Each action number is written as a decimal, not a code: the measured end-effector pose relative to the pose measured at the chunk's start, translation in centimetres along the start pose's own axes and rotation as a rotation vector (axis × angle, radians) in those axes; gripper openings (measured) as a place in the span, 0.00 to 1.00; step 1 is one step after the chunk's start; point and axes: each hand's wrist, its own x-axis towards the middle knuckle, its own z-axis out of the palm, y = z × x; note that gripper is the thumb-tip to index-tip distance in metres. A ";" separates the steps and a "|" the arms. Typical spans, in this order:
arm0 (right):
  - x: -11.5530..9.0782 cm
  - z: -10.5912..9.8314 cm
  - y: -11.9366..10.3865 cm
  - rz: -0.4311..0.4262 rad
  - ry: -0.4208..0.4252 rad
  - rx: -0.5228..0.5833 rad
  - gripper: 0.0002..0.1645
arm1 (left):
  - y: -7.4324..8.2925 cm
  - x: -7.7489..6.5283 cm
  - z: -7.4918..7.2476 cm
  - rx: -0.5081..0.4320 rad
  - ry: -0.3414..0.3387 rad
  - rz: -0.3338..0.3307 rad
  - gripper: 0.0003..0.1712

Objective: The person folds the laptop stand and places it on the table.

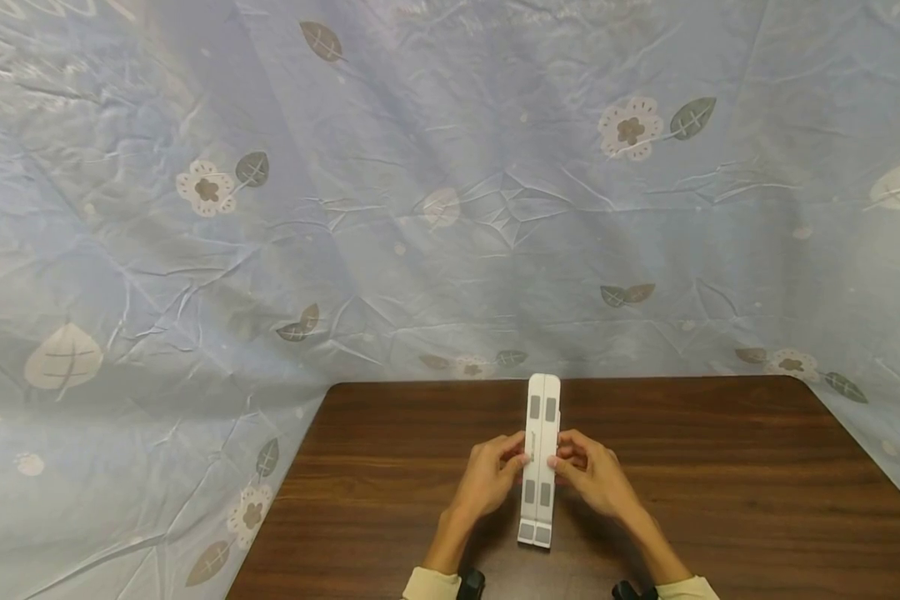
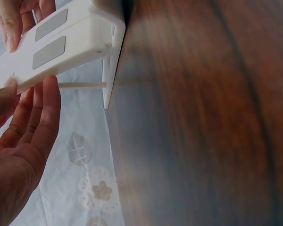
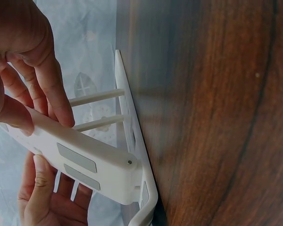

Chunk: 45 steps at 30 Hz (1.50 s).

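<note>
A white folding laptop stand (image 1: 542, 458) with grey pads is held upright on the table, its two long bars lying side by side. My left hand (image 1: 487, 475) pinches the left bar, thumb on the front face and fingers behind. On the other edge my right hand (image 1: 596, 477) grips the right bar the same way. In the right wrist view the padded bars slant up from the base part (image 3: 132, 127) on the wood. Two thin struts (image 3: 99, 96) run between them. The left wrist view shows a grey pad (image 2: 49, 52) between the hands.
The dark brown wooden table (image 1: 375, 492) has rounded far corners. A pale blue sheet (image 1: 420, 250) with flowers and leaves hangs behind it and along both sides. Black bands (image 1: 471, 585) sit at both wrists beside cream sleeves (image 1: 429, 585).
</note>
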 end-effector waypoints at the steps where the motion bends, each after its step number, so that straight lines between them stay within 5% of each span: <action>1: 0.0 0.0 0.0 0.000 0.001 0.000 0.21 | 0.0 0.0 0.0 0.000 0.001 0.001 0.23; 25: 0.1 -0.4 -0.2 -0.004 -0.004 -0.017 0.19 | 0.0 0.1 -0.1 0.006 -0.005 -0.026 0.23; 34: 0.0 -0.7 -0.7 0.040 0.039 -0.054 0.19 | 0.0 -0.7 -0.7 0.121 -0.068 -0.025 0.23; 45: -0.2 -2.3 -2.3 -0.039 0.117 -0.137 0.20 | 0.0 -3.0 -2.1 0.173 -0.204 -0.013 0.24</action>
